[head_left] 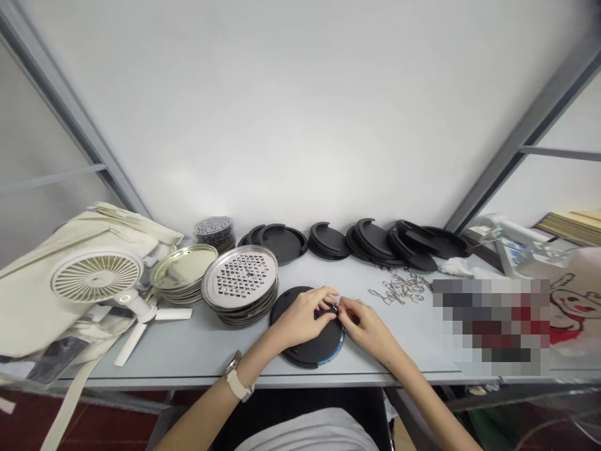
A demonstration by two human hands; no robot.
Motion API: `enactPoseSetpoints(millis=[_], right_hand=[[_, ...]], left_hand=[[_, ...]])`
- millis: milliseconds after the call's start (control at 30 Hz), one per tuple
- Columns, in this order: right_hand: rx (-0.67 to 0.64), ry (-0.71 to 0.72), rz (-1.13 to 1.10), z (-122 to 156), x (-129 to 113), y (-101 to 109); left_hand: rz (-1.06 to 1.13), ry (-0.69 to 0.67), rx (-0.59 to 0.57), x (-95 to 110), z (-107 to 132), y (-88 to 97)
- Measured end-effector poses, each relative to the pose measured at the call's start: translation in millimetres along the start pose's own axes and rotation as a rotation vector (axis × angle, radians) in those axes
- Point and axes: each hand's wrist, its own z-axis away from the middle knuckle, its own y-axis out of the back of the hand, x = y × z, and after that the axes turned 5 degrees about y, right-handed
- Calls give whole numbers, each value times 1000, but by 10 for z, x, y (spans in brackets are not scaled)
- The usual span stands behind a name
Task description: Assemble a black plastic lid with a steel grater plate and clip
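Nearby, at six o'clock on the pale table (173,356), a black disc (305,346) lies under the left hand (304,321), fingers loosely curled, grip unclear, while the right hand (365,324) pinches a small metal hook (335,307) by its rim, loose hooks (404,288) lying toward four o'clock, white wall (300,125) at twelve.

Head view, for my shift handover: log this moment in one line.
left hand: over black disc | right hand: at its edge | wire loops: piled at right
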Motion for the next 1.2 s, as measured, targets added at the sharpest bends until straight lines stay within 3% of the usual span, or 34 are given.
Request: enactPoseSetpoints(millis=[300, 533, 733, 967, 1200], right_hand=[[-21, -22, -143, -8, 8, 20], [-46, -54, -243, 35, 34, 85], [22, -136, -225, 7, 4, 38], [-32, -20, -67, -9, -77, 42], [-33, -57, -41, 29, -18, 48]], left_hand=[[4, -47, -24, 12, -11, 15], [-50, -10, -6, 3, 9, 20], [-36, 28, 8, -17, 17, 12], [-33, 27, -40, 35, 14, 12], [-64, 43, -49, 52, 21, 16]])
